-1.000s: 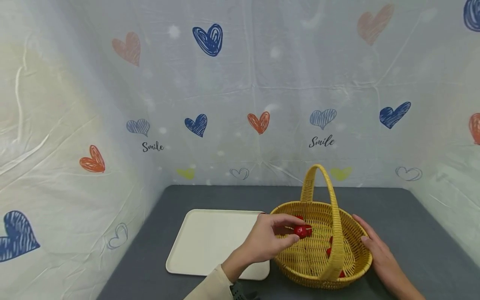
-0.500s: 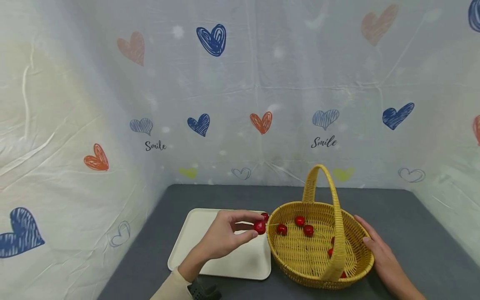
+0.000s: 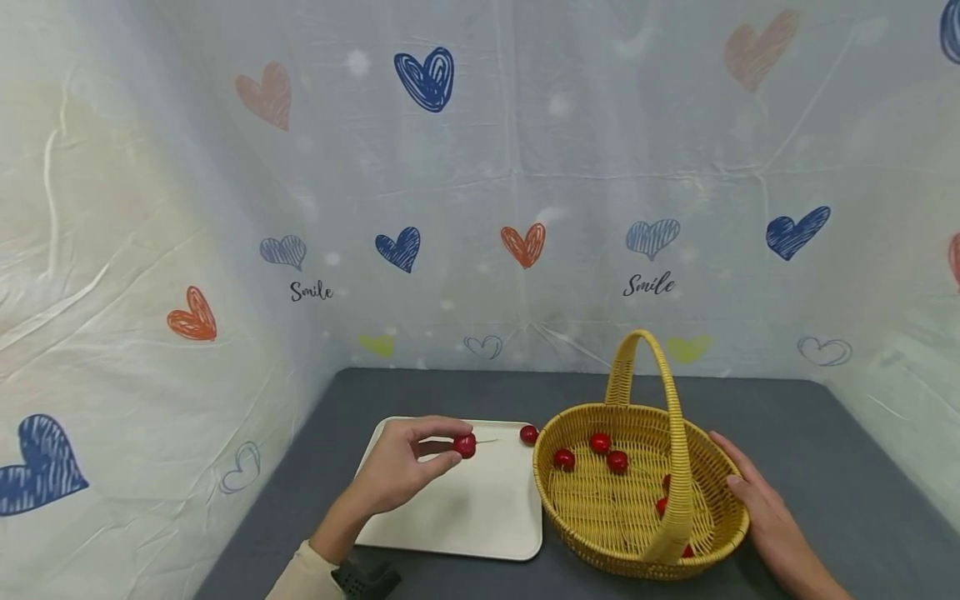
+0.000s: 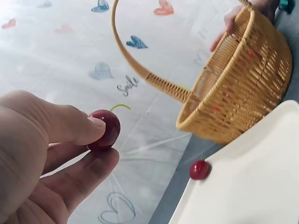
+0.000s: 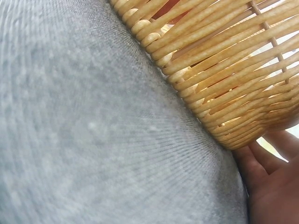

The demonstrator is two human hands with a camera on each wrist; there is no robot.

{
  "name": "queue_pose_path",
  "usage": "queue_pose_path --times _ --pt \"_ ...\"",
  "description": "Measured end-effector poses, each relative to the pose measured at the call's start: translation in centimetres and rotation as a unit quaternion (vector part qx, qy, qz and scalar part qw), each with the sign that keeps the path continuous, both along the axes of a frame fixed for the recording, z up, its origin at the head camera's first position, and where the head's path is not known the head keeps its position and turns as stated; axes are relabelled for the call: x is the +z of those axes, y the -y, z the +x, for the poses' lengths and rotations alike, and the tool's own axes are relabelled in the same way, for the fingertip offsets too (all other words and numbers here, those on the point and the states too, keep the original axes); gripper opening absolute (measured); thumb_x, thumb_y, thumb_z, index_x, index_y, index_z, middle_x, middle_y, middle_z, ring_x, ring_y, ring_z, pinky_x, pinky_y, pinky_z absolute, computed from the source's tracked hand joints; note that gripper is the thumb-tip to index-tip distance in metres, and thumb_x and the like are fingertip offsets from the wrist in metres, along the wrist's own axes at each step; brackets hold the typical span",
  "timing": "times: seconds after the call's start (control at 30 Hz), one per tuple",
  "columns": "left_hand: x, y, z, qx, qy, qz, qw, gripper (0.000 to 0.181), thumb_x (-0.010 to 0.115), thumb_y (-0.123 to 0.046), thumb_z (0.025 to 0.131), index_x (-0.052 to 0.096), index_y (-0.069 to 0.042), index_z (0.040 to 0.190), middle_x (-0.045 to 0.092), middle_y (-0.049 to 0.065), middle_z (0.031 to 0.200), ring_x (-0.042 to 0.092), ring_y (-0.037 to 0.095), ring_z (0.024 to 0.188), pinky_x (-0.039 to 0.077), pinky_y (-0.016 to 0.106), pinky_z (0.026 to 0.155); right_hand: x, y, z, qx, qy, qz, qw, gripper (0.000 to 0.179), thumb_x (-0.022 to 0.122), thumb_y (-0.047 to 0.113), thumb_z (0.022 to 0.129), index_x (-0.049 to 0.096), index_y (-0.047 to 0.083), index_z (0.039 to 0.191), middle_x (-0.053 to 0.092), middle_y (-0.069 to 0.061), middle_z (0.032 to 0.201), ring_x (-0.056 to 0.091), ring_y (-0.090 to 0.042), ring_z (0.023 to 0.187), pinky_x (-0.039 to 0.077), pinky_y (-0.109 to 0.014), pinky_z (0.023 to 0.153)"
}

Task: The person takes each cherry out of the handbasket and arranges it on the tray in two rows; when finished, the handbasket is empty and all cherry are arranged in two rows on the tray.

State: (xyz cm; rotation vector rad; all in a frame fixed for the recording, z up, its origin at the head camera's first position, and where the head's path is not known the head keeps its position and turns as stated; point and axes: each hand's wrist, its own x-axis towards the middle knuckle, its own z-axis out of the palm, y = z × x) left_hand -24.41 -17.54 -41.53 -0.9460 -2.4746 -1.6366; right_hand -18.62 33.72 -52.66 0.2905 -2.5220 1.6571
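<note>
the head view looks forward and down from above the near side of a dark table [image 3: 450, 392], far enough back to take in the heart-printed sheet [image 3: 465, 167] beyond. the left wrist view, tilted, looks from close behind the left hand [image 4: 51, 149] towards the basket [image 4: 247, 88] and part of the tray [image 4: 261, 172]. the right wrist view sits nearest, low over the table, facing the basket's woven side beside the right hand [image 5: 275, 186]. all three share the basket; the first two, the tray and sheet.

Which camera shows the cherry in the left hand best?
The left wrist view: the held cherry is biggest there, its green stem clear. The head view shows it smaller, pinched in the left hand. The right wrist view doesn't show it.
</note>
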Motion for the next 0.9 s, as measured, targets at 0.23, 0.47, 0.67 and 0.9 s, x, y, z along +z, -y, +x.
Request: queue_pose_path --times 0.23,0.47,0.67,0.9 --pt "-0.5 1.0 -1.3 0.016 0.005 -0.007 0.9998 0.034 0.081 0.001 0.096 0.079 -0.005 0.129 0.08 0.015 0.124 0.079 0.039 0.113 0.065 0.032 0.097 0.2 0.1 0.0 0.004 0.003 -0.01 0.9999 0.057 0.026 0.033 0.123 0.013 0.025 0.178 0.02 0.024 0.171 0.026 0.033 0.135 0.033 0.001 0.098" --pt "-0.6 0.5 -2.5 0.026 0.001 -0.033 0.9991 0.034 0.081 0.0 0.096 0.08 -0.009 0.129 0.079 0.012 0.13 0.077 0.033 0.117 0.065 0.037 0.099 0.3 0.0 -0.1 -0.005 0.02 0.001 0.9998 0.058 0.025 0.037 0.123 0.012 0.027 0.178 0.018 0.011 0.177 0.026 0.035 0.132 0.033 0.001 0.097" --pt "-0.9 -0.3 -3.2 0.024 0.007 -0.036 0.999 0.033 0.08 0.0 0.097 0.08 -0.009 0.129 0.078 0.013 0.13 0.078 0.031 0.116 0.064 0.032 0.098 0.2 -0.1 -0.1 -0.007 0.019 0.006 0.9998 0.058 0.025 0.037 0.123 0.012 0.026 0.178 0.017 0.004 0.18 0.025 0.035 0.131 0.032 0.002 0.097" --pt "-1.7 -0.8 -4.0 0.03 0.03 -0.036 0.9984 0.032 0.079 0.002 0.097 0.08 -0.007 0.127 0.079 0.015 0.127 0.08 0.036 0.113 0.065 0.03 0.095 0.3 0.1 -0.1 -0.005 0.011 -0.002 0.9999 0.058 0.026 0.036 0.123 0.013 0.025 0.178 0.022 0.025 0.169 0.026 0.034 0.133 0.033 0.001 0.098"
